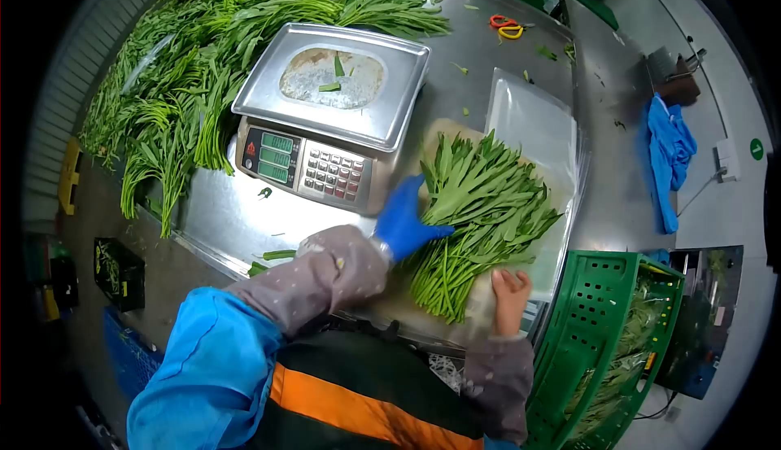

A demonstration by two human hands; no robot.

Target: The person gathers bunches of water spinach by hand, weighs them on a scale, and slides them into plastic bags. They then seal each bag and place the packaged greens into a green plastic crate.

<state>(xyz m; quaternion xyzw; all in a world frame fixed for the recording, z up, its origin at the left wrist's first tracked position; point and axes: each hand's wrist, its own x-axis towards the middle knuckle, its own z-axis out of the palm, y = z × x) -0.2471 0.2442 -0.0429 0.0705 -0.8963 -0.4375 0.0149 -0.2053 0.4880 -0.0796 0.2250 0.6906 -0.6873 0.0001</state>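
Note:
A bunch of leafy green vegetables [484, 206] lies on clear plastic bags [533, 116], its cut stems pointing toward me. At the bunch's left edge is my left hand [407, 218] in a blue glove, thumb and fingers spread apart, the thumb reaching over the leaves. My bare right hand [511, 294] is beside the stem ends on the right, its fingers curled closed at the plastic. Whatever sits between those fingertips is too small to make out. Left of the bunch stands a digital scale [329, 137], with leaf scraps on its metal pan.
A large heap of greens [195, 59] covers the table's far left. Red and yellow scissors [508, 27] lie at the back. On the right, a green crate [586, 312] holds bagged greens beside the metal table [455, 67]. Blue cloth [671, 153] lies farther right.

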